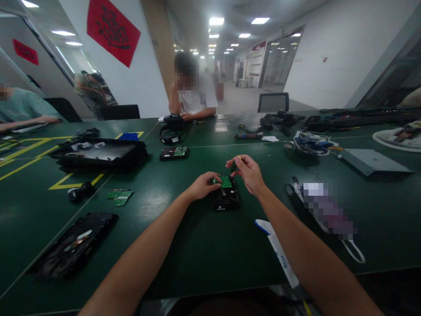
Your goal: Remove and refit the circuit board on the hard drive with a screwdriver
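Observation:
A black hard drive with a green circuit board lies flat on the table in front of me. My left hand grips its left side, with fingertips over the board's edge. Above the far right corner of the drive, my right hand is closed around a small, slim tool that looks like a screwdriver. Its lower end points down at the drive's corner, and fingers hide much of it. Whether the tip touches a screw is too small to tell.
Another hard drive lies farther off, and loose green boards are to the left. Black casings and a black panel sit on the left. A grey metal box and cables are on the right. A person sits opposite.

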Demonstrator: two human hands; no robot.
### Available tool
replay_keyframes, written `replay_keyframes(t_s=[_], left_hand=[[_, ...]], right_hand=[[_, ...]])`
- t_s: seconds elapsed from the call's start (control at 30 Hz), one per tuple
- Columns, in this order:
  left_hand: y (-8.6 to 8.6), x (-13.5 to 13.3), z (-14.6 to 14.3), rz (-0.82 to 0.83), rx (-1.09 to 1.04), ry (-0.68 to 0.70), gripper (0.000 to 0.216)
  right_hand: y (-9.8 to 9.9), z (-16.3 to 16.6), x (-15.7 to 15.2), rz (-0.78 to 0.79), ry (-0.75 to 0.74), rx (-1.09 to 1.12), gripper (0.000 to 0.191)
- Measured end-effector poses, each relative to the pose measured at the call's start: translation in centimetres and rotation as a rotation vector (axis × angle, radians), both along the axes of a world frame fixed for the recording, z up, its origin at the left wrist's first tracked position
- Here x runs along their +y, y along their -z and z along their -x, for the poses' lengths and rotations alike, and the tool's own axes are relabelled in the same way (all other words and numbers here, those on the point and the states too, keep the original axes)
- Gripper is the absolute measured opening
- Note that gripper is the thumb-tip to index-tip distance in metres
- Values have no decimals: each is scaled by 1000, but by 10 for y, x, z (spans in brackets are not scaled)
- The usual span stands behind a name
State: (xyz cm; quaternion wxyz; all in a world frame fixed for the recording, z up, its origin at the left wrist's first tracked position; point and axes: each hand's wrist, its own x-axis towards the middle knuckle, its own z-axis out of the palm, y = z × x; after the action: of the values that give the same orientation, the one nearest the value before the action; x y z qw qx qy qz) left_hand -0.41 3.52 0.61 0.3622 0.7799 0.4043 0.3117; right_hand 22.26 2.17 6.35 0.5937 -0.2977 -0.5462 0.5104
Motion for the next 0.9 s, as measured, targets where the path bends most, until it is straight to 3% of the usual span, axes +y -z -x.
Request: replay_keyframes(t_s=[0.2, 0.4, 0.73, 0.9], left_hand=[[5, 1, -1, 10, -37, 2, 22], [7, 2, -1, 23, -38, -14, 22], [5, 2, 0, 29, -29, -4, 23], [6, 2, 0, 17, -24, -3, 21]], right_hand=[[0, -2, 0, 38, -39, 34, 40], [-2, -1, 0, -16, 58, -45, 32], [0, -2, 0, 33, -24, 42, 39], [-1, -2, 2, -9, 55, -47, 34]])
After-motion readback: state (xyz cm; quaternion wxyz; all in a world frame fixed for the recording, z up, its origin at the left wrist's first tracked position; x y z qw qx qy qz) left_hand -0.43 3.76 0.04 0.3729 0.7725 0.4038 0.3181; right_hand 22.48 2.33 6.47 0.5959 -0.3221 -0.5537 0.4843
